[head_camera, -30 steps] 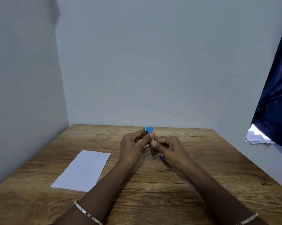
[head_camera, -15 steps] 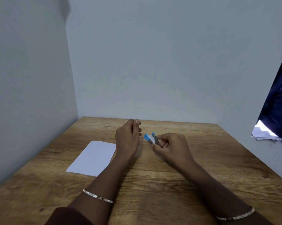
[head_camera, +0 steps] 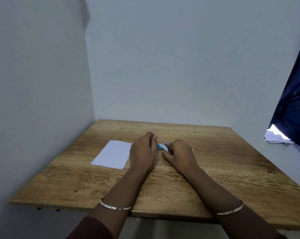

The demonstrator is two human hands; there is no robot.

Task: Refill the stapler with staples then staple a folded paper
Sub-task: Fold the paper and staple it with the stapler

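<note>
A small blue and metal stapler lies low over the wooden table, and my right hand grips its near end. It looks hinged open, with a blue tip on the left and another raised behind. Just left of that tip is my left hand, fingers curled, thumb and forefinger pressed together at the top. Anything pinched there is too small to see. The white folded paper lies flat on the table, left of my left hand.
Grey walls close the table in at the left and the back. A dark blue curtain hangs at the right, with loose white papers on a ledge under it. The table's front edge is near my forearms.
My left hand has let go of the stapler and drawn left, its fingers pinched. The right hand has kept the stapler and lowered it toward the table. The camera has tilted and shifted.
</note>
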